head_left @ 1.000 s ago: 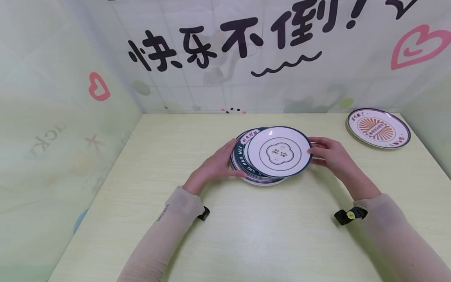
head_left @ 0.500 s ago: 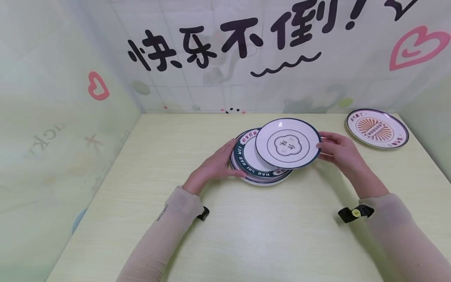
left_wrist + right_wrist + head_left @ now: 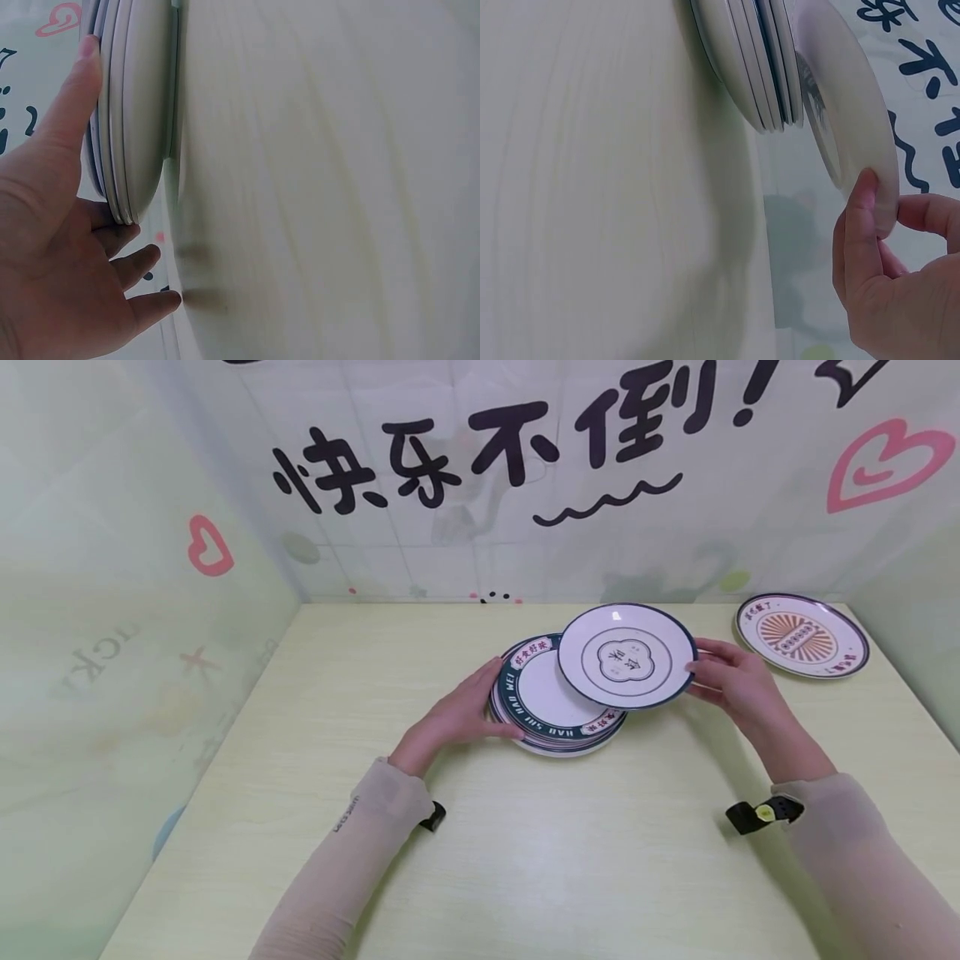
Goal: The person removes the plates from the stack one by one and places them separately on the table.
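White plate (image 3: 628, 656) tilts between hands (image 3: 467, 703), the right (image 3: 738, 685) pinching.

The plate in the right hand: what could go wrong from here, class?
The held plate could slip or tip, since the right hand grips it only at one edge. Its far side overlaps the stack of plates in the head view, so it might scrape or nudge them despite the left hand at the stack's side. The lone plate sits just beyond the right hand, so a careless swing might bump it.

The wall (image 3: 465, 539) reads “快乐不倒!”, the green-banded plate (image 3: 545, 691) “HAO SHI HAO WEI”.
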Available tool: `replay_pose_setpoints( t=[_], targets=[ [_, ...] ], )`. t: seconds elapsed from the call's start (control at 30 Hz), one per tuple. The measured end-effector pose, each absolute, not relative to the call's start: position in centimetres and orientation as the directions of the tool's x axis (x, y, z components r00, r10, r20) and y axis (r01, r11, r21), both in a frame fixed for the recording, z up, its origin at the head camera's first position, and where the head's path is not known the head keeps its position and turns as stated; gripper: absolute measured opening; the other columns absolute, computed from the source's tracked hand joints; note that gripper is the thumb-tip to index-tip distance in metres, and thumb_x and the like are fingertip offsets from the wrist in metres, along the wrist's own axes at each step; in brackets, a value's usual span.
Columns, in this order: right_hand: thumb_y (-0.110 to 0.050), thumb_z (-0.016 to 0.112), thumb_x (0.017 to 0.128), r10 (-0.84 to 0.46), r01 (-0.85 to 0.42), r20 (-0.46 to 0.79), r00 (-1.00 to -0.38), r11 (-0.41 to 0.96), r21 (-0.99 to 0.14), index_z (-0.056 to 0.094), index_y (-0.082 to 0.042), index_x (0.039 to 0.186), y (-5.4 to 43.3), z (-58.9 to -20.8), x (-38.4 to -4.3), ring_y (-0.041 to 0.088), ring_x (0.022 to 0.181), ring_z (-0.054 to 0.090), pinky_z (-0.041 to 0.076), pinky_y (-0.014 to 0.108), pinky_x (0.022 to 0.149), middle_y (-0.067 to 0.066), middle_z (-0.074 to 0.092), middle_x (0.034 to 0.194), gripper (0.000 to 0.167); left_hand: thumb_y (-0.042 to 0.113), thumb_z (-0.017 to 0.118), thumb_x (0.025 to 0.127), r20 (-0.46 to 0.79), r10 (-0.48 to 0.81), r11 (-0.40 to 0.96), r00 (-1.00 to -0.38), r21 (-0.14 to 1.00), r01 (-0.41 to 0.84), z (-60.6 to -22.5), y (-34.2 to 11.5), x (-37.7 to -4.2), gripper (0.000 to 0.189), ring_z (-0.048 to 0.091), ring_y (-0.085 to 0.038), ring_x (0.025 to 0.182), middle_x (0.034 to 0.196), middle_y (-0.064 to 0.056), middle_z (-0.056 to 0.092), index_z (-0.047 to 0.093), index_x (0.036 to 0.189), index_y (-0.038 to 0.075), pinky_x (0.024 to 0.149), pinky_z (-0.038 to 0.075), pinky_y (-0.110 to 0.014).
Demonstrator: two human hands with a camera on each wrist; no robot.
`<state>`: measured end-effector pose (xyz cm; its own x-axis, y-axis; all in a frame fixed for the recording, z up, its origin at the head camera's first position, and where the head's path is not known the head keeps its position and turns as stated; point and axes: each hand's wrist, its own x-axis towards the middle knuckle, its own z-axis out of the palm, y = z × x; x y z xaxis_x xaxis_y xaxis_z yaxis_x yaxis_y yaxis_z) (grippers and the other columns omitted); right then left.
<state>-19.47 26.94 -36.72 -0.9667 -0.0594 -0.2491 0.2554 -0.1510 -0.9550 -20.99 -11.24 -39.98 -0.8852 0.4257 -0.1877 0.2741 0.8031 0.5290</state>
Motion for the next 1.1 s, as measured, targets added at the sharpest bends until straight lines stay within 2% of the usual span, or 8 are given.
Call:
replay_pose_setpoints(
  t=[0.23, 0.47, 0.93, 1.0, 1.1],
  targets=[
    [0.001, 0.063, 0.094, -0.038, 0.233, -0.230, -0.972, -0.220, -0.947, 0.050, -0.016, 0.121, 27.4, -36.7, -19.5, 0.006, 0.078, 0.069, 0.062, 0.020, 0.071, -0.009, 0.069, 0.091, 0.035, 0.059, 0.081, 0.073, -0.188, 0.421, 0.805, -0.887, 0.529, 0.269, -40.0, -11.2, -20.9, 0.126, 0.010, -0.025, 0.157, 0.170, -0.004, 0.005, 0.003, 0.162, 0.016, 0.128, 0.019, -0.045],
    [0.002, 0.064, 0.093, -0.023, 0.238, -0.241, -0.970, -0.277, -0.931, 0.048, -0.013, 0.125, 28.0, -36.8, -19.5, 0.007, 0.079, 0.070, 0.063, 0.021, 0.071, -0.006, 0.069, 0.090, 0.039, 0.060, 0.080, 0.073, -0.194, 0.418, 0.809, -0.888, 0.525, 0.266, -40.1, -11.1, -20.9, 0.125, 0.010, -0.025, 0.157, 0.170, -0.003, 0.006, 0.003, 0.162, 0.016, 0.128, 0.019, -0.045],
    [0.006, 0.066, 0.090, 0.057, 0.216, -0.249, -0.967, -0.337, -0.916, 0.048, -0.015, 0.119, 29.1, -36.7, -20.0, 0.007, 0.079, 0.069, 0.063, 0.021, 0.072, -0.005, 0.064, 0.094, 0.040, 0.060, 0.081, 0.072, -0.197, 0.413, 0.811, -0.889, 0.524, 0.261, -40.0, -11.2, -20.9, 0.127, 0.010, -0.025, 0.157, 0.170, -0.003, 0.005, 0.002, 0.162, 0.017, 0.127, 0.021, -0.047],
    [0.008, 0.066, 0.090, 0.072, 0.215, -0.255, -0.964, -0.350, -0.912, 0.047, -0.015, 0.120, 29.2, -36.7, -20.1, 0.007, 0.079, 0.069, 0.063, 0.022, 0.072, -0.004, 0.062, 0.096, 0.042, 0.059, 0.082, 0.072, -0.194, 0.414, 0.809, -0.889, 0.526, 0.262, -40.0, -11.2, -20.9, 0.127, 0.010, -0.026, 0.157, 0.170, -0.003, 0.005, 0.002, 0.162, 0.016, 0.127, 0.021, -0.046],
    [0.009, 0.064, 0.090, 0.090, 0.215, -0.263, -0.961, -0.363, -0.907, 0.044, -0.012, 0.129, 29.4, -36.8, -20.3, 0.008, 0.078, 0.069, 0.063, 0.021, 0.072, -0.003, 0.059, 0.098, 0.049, 0.059, 0.082, 0.072, -0.192, 0.415, 0.808, -0.889, 0.526, 0.264, -40.0, -11.1, -21.0, 0.127, 0.011, -0.025, 0.157, 0.170, -0.004, 0.006, 0.003, 0.162, 0.016, 0.127, 0.021, -0.046]
  ],
)
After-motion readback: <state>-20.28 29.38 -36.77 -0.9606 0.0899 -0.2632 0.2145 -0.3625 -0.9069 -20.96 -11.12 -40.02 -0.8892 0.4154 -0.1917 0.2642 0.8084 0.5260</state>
